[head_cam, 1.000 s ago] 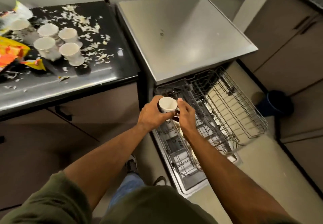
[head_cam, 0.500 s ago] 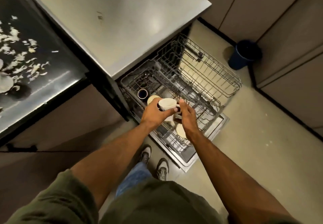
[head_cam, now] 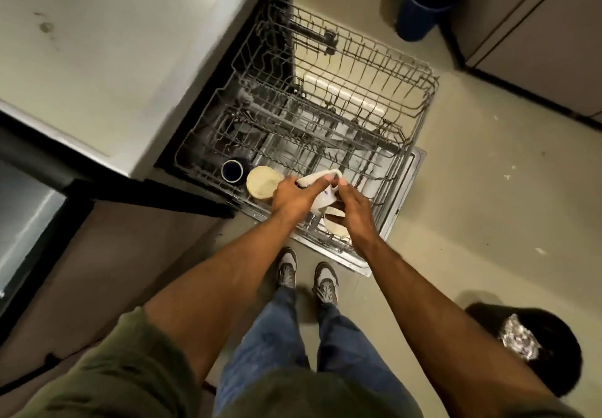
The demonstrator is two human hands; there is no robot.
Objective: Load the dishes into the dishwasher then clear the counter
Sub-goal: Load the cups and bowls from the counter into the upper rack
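- The left hand [head_cam: 293, 201] grips the side of a white ceramic cup [head_cam: 321, 191], its fingers curled round it.
- The right hand [head_cam: 356, 212] pinches the same cup from the opposite side.
- The cup is tilted, held just above the front of the grey wire dishwasher rack [head_cam: 405, 148].
- A dark blue mug [head_cam: 232, 170] and a cream round bowl [head_cam: 260, 184] sit in the rack, just beside the left hand.

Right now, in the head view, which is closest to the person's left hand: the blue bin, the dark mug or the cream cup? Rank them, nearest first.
1. Cream cup, in the rack, right beside the left hand.
2. Dark mug, just left of that cup.
3. Blue bin, on the floor far past the rack.
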